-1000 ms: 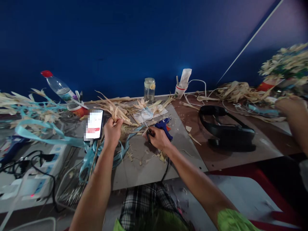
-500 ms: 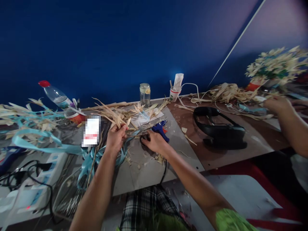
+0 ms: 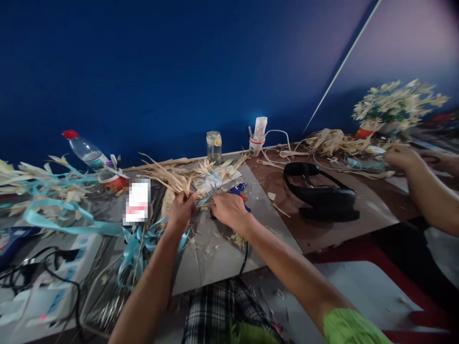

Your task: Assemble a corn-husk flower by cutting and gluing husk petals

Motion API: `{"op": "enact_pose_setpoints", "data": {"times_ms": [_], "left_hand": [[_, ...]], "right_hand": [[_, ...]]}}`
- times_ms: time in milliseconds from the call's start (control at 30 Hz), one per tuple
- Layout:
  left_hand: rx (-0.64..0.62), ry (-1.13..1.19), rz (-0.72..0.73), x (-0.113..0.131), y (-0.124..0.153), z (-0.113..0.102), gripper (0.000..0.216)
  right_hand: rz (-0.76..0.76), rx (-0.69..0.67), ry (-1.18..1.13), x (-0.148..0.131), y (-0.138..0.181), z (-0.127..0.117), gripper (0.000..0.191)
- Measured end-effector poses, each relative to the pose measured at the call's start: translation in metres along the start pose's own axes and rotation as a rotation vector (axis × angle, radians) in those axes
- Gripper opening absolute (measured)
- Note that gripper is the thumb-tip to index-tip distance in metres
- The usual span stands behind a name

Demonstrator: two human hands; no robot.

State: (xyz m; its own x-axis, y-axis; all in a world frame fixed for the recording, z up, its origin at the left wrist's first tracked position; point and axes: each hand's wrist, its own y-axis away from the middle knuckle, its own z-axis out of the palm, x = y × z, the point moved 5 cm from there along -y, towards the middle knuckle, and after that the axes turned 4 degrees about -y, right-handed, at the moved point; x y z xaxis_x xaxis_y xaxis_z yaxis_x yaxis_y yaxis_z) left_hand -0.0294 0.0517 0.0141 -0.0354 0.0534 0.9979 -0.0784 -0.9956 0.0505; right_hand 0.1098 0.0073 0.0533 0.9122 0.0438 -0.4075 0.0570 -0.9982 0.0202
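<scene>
My left hand [image 3: 181, 210] is closed round the base of a bundle of dried straw strips [image 3: 175, 180] that fans up and to the left above the grey board [image 3: 218, 248]. My right hand [image 3: 229, 210] is closed on black-handled scissors [image 3: 203, 200], whose blades point left to the bundle, right beside my left hand. A blue glue gun [image 3: 239, 190] lies just behind my right hand, its black cord running off the board's front edge.
A phone [image 3: 136, 201] leans left of the bundle amid light-blue ribbon [image 3: 71, 220]. A black headset [image 3: 319, 191] lies to the right. A jar [image 3: 213, 145], cup [image 3: 255, 142] and bottle [image 3: 84, 149] line the wall. Another person's hand [image 3: 401, 156] works far right near a straw bouquet [image 3: 394, 102]. A power strip [image 3: 46, 296] sits bottom left.
The scissors went from blades pointing up to lying level, aimed left at the straw. My two hands have drawn closer together. The other person's hand has shifted left in view.
</scene>
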Motion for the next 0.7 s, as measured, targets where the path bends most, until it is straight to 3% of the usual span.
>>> {"op": "enact_pose_setpoints", "data": {"times_ms": [100,233,500,700], "left_hand": [[-0.051,0.072,-0.02,0.003,0.004,0.006,0.025],[-0.162,0.151,-0.099,0.002,0.008,0.013,0.026],[-0.21,0.367,-0.158,-0.001,0.009,0.016,0.029],[-0.283,0.355,-0.173,-0.002,0.009,0.021,0.03]], "right_hand": [[-0.077,0.279,-0.314,0.002,-0.005,-0.007,0.037],[-0.15,0.416,-0.702,0.007,-0.016,0.006,0.02],[-0.021,0.397,-1.233,0.037,-0.039,0.035,0.025],[0.036,0.38,-1.18,0.036,-0.035,0.032,0.026]]}}
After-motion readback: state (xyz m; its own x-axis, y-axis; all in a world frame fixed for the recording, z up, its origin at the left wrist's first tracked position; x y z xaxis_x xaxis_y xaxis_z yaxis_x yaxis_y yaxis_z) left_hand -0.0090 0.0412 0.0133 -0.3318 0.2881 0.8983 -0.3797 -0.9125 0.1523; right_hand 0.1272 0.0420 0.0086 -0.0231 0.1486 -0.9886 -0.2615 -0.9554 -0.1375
